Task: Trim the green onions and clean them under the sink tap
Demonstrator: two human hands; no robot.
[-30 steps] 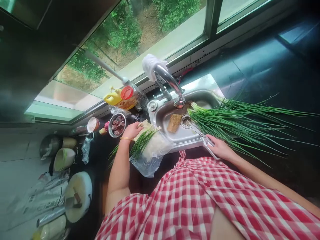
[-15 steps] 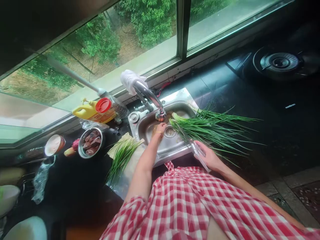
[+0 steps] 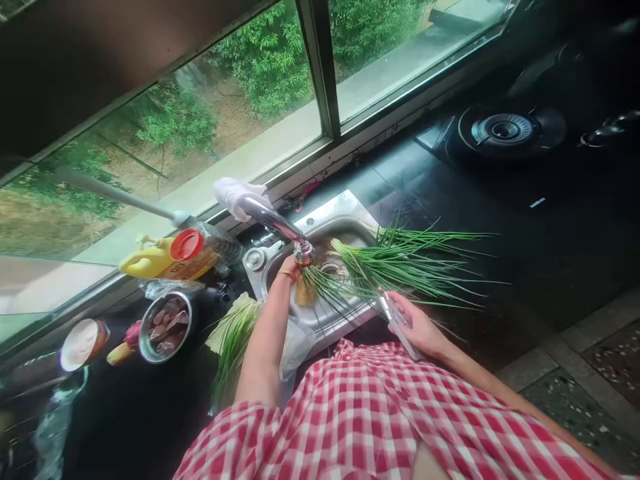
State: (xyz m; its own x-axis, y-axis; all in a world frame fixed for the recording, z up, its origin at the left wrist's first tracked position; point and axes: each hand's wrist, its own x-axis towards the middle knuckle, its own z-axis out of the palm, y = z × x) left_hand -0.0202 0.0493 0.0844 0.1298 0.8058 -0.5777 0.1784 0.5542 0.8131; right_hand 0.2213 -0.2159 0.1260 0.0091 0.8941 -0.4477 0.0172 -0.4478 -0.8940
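Observation:
My left hand (image 3: 290, 268) is at the left of the steel sink (image 3: 325, 320), beside the faucet head (image 3: 303, 253). Its fingers, partly hidden by the faucet, are closed around a few thin scallions (image 3: 327, 283), whose green leaves trail to the right across the basin. In my right hand (image 3: 413, 321) are silver-handled scissors (image 3: 395, 320), with the blades pointing up and left against the leaves. A large bunch of scallions (image 3: 410, 260) lies over the sink's right rim, white ends inside the basin. Another small bunch (image 3: 233, 347) rests left of the sink, beside my left forearm.
On the left stand a steel bowl (image 3: 167, 327) with dark reddish pieces, a white-topped container (image 3: 83, 343) and a yellow jug (image 3: 150, 257) near a red-lidded bottle (image 3: 187, 245). A gas burner (image 3: 505, 128) sits far right. The window frame (image 3: 320, 73) runs behind the sink.
My left hand has moved back and left to the faucet and now has a few scallions in it. The right hand keeps hold of the scissors in nearly the same place. The view has shifted.

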